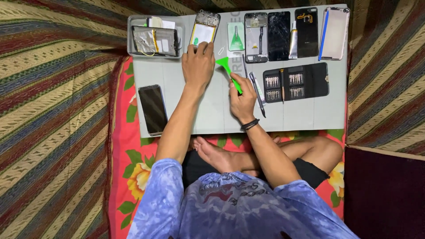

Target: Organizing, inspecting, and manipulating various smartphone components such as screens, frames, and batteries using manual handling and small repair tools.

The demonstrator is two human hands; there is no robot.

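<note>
While the person sits cross-legged on a red floral cloth [128,177], both arms reach forward over a flat grey work mat [212,110] that serves as the surface. The left hand [198,64] lies palm down with its fingers slightly spread, the fingertips resting on the lower end of an opened phone frame with a white and yellow inside [204,28]. The right hand [242,98], with a black band at the wrist, is closed around the handle of a green plastic pry tool [229,72], whose wide flat tip points up and left, just beside the left hand. Thin metal tweezers [257,94] lie on the mat close to the right hand. Further right sits an open black case of screwdriver bits [295,82]. Along the far edge stand a grey tray of loose parts [155,37], several phone panels, one a black cracked screen [279,35], and a small glue tube [293,42]. A dark phone [152,109] lies face up at the mat's left side.
</note>
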